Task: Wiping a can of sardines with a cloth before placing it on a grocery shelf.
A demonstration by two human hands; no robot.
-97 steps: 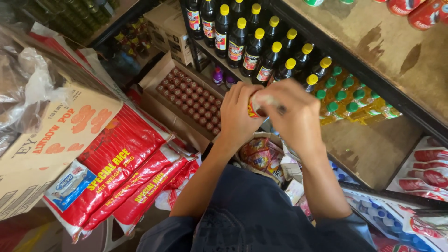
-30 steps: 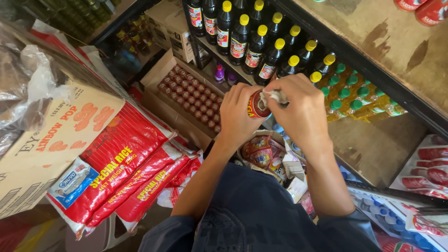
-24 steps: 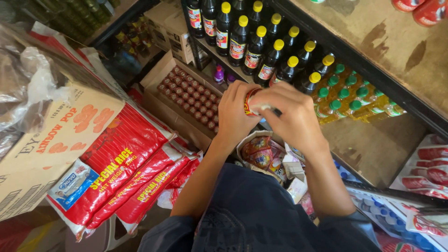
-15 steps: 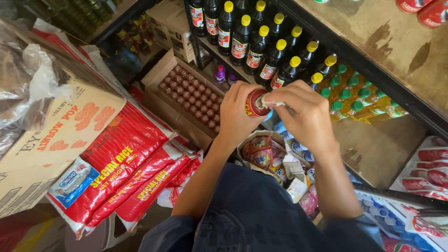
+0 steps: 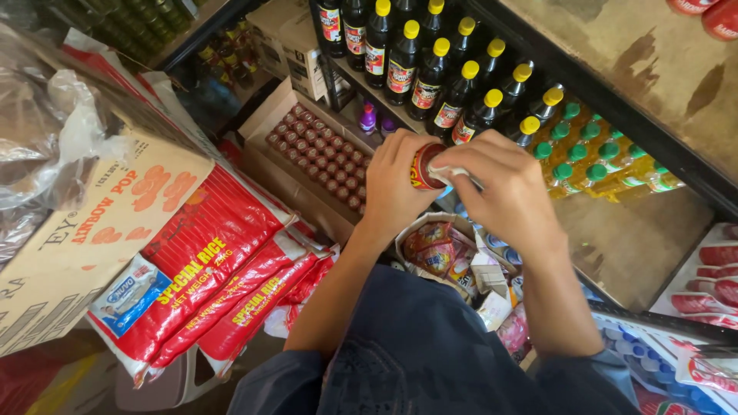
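Left hand [image 5: 396,188] is wrapped around a small red can [image 5: 425,167], fingers curled over the near side, holding it up just above centre frame. Right hand [image 5: 503,192] is closed over the top end of it, pinching some small pale thing [image 5: 446,175] against the can. Could be a sticker or a marker, honestly can't tell, it's mostly hidden under the fingers. So both hands are shut on the same can, touching each other.

Progress-wise, my read: the can is mid-handling, not set down anywhere. Right below the hands sits an open box [image 5: 446,250] stuffed with colourful packets, and it looks like plenty of stuff is waiting in there, so I'd guess there's a good bit left to go.

Going outward: just behind the hands, upper centre, a shelf with dark bottles [image 5: 430,73] with yellow caps, and to their right yellowish bottles [image 5: 592,157] with green caps. Left of the hands there's an open carton of small brown-topped bottles [image 5: 323,150]. Lower left, a stack of red rice bags [image 5: 207,261], and beside them at far left a cardboard box [image 5: 84,238] with clear plastic bags on top. Red packets [image 5: 711,269] at the right edge.
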